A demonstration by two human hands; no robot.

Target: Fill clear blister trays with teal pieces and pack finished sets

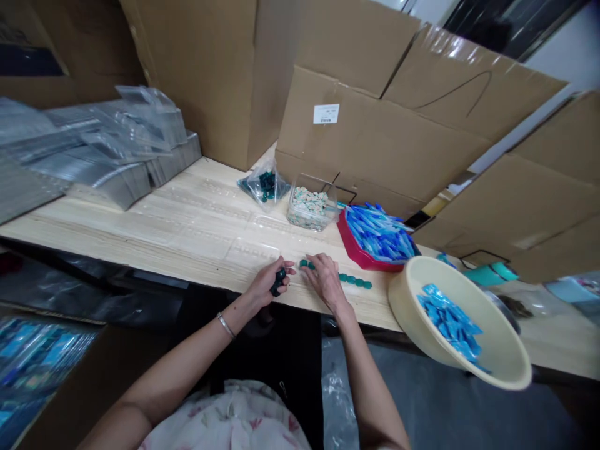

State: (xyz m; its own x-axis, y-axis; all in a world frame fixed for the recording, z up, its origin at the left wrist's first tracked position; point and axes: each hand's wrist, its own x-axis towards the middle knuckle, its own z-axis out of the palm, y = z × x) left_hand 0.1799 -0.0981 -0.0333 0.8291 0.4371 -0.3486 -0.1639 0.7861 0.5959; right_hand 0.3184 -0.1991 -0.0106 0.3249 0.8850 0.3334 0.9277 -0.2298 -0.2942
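My left hand (pixel 265 281) is at the table's front edge, its fingers curled around several dark green, glossy small pieces (pixel 278 282). To its right, my right hand (pixel 327 284) reaches over a row of small green pieces (pixel 355 280) lying end to end on the wood. Its fingers are bent together at the left end of that row, on a small green piece (pixel 304 263). The palm hides the middle of the row. Clear plastic blister trays (pixel 253 248) lie flat on the table to the left of the row.
Behind stand a bag of dark green pieces (pixel 267 186), a clear tub of pale bits (pixel 309 209) and a red tray (pixel 349 240) of blue pens. A cream basin (pixel 407 300) with blue packets overhangs the front edge. Stacked clear plastic shells (pixel 126 150) sit left; cardboard boxes (pixel 356 137) wall the back.
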